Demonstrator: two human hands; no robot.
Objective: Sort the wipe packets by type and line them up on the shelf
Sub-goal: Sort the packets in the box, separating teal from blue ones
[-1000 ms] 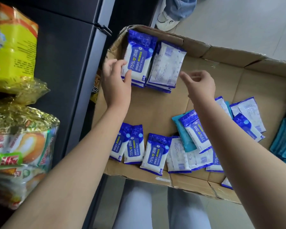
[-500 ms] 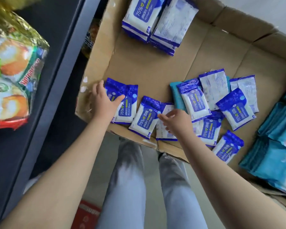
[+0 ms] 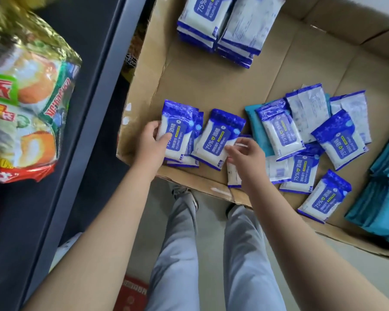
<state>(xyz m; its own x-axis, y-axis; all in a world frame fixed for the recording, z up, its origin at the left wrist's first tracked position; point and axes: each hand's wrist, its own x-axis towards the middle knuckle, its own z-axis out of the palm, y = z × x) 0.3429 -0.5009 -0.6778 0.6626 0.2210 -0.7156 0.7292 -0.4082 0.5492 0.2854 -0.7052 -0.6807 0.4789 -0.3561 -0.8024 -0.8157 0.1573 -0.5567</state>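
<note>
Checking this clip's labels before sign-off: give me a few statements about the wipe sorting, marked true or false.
1. The left hand grips a blue alcohol wipe packet. True.
2. Two stacks of blue packets sit side by side at the far end of the cardboard box. True.
3. The teal packets are piled along the box's left side. False: they are piled at its right side.
4. The right hand lifts a teal packet high above the box. False: it is low over the blue packets by the box's near edge, with no teal packet in it.
</note>
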